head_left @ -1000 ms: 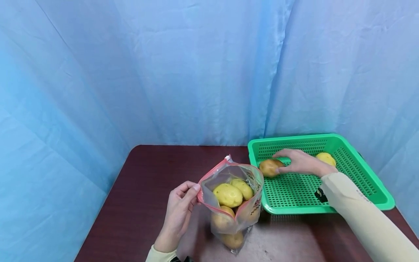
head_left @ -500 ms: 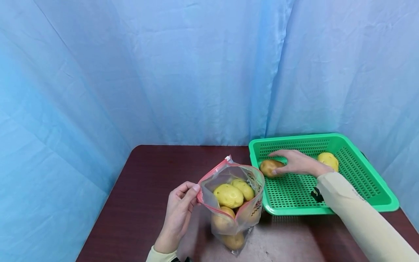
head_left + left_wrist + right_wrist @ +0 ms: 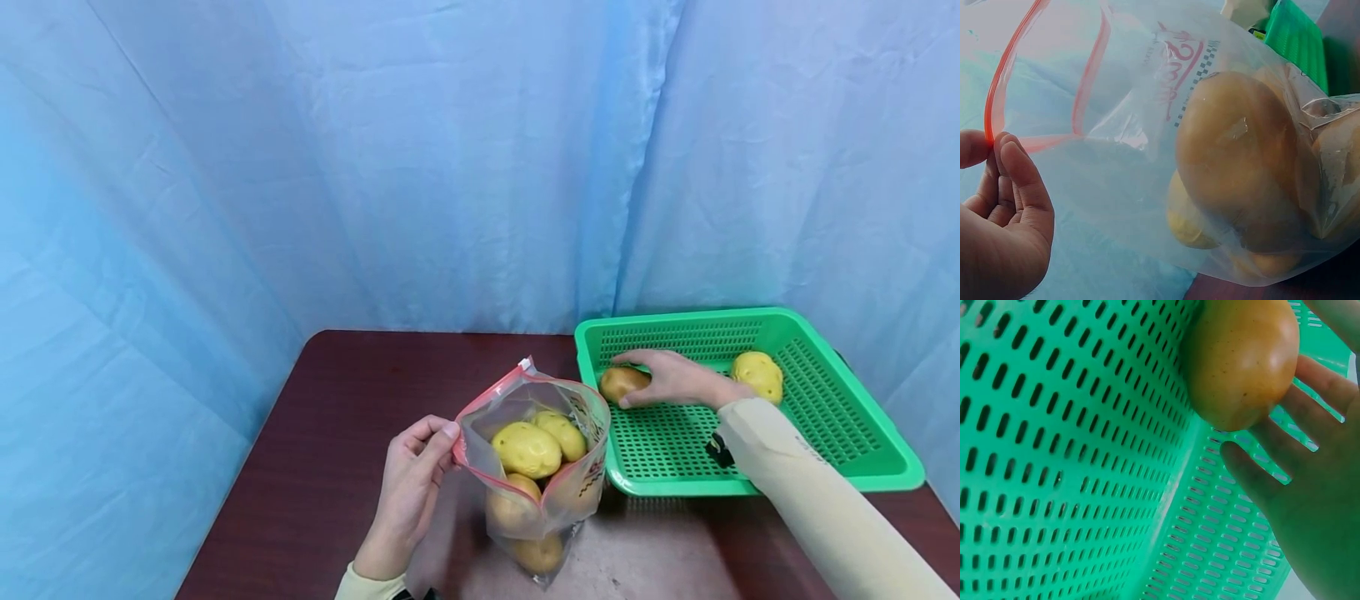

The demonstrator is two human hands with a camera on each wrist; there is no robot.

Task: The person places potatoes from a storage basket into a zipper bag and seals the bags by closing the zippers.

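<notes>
With thumb and fingertips, my left hand (image 3: 408, 479) pinches the red rim of a clear zip bag (image 3: 517, 510). Its mouth gapes; several brown and yellow potatoes are inside, a yellow one (image 3: 527, 450) on top. In the left wrist view, a large brown potato (image 3: 1238, 156) presses against the plastic. My right hand (image 3: 675, 379) reaches into a green basket (image 3: 750, 483), thumb and fingers spread on either side of a brown potato (image 3: 622, 383). The right wrist view shows fairly straight fingers (image 3: 1319, 419) behind that potato (image 3: 1244, 362); whether they press it is unclear.
A yellow potato (image 3: 759, 377) lies at the basket's right end, beyond my right wrist. Bag and basket stand close together on a dark red-brown table (image 3: 360, 417). A light blue curtain (image 3: 450, 167) hangs behind the table.
My right hand has shifted left, further around the brown potato, uncovering more of the yellow one. The left hand still pinches the bag's rim. The whole scene has drifted slightly right in view.
</notes>
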